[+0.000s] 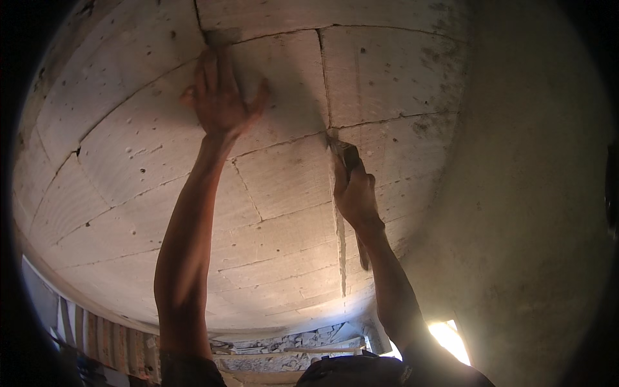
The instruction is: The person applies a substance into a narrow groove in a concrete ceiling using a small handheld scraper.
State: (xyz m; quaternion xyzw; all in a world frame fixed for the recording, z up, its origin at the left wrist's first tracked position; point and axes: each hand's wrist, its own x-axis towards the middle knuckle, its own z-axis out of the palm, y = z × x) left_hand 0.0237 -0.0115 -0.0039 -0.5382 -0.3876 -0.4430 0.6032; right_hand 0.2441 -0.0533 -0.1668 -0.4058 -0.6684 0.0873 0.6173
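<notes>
My left hand (221, 100) is raised with spread, slightly blurred fingers against the pale block surface (277, 174), beside a joint between blocks. My right hand (354, 193) grips a dark hand tool (349, 155), whose tip is at a joint crossing right of my left hand. A long, pale, rough groove (340, 258) runs down the blocks from under that tip, partly behind the tool and hand. A narrow dark strip shows behind my right forearm; I cannot tell if it is part of the tool or shadow.
A plain plastered wall (516, 193) curves away on the right, with a bright opening (449, 338) low in it. Below the blocks are upright timber slats (109, 338) at the lower left and stacked rubble with boards (303, 342). A dark shape (351, 374) sits at the bottom centre.
</notes>
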